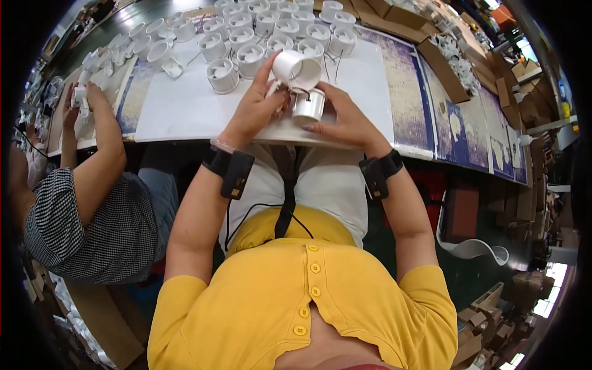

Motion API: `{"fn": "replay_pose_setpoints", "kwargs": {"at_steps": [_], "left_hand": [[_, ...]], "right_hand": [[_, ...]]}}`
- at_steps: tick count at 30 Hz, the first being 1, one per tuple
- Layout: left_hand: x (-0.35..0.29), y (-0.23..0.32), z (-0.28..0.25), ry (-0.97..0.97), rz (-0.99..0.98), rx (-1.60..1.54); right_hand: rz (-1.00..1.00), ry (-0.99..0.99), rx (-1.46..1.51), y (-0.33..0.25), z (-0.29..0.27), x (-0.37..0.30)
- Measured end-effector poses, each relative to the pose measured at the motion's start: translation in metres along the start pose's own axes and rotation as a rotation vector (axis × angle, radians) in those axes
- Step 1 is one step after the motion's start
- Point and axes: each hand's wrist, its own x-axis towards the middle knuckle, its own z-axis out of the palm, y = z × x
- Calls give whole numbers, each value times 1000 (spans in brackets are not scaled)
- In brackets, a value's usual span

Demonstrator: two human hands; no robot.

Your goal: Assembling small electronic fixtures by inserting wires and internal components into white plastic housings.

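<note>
White laminate covers the worktable (185,111), a broad smooth sheet laid over worn blue-and-cream printed boards, with brown cardboard cartons (444,68) crowding its far right edge. Across the far side stand rows of finished-looking white fixture housings (271,28), short round plastic cups with thin wires trailing from several; the many already ranked there suggest the batch is well along, though how many remain cannot be told. At the left a co-worker's hands (83,102) hold a similar white part.

Nearer, above the table's front edge, the person's left hand (256,108) grips a white plastic cup-shaped housing (297,68) tilted on its side, mouth toward the camera, fingers curled round its wall. The right hand (345,120) clamps a smaller cylindrical insert (308,106), glossy and metallic-looking, upright just below the cup and touching it, thumb and fingers closed on its sides. A thin dark wire (302,92) loops between the two pieces. They are not yet joined, so this unit seems mid-assembly.
</note>
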Motion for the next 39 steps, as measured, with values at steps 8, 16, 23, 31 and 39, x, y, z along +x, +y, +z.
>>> {"fn": "replay_pose_setpoints", "kwargs": {"at_steps": [8, 16, 23, 31, 39], "left_hand": [[-8, -5, 0, 9, 0, 8], [-15, 2, 1, -25, -17, -49], [-12, -6, 3, -10, 89, 21], [-17, -4, 0, 49, -29, 81], [-23, 4, 25, 180, -260, 496]], "right_hand": [[-67, 114, -27, -7, 6, -7], [248, -210, 222, -16, -19, -2], [69, -323, 154, -4, -23, 17], [36, 170, -256, -8, 3, -1], [-143, 343, -547, -51, -20, -16]]}}
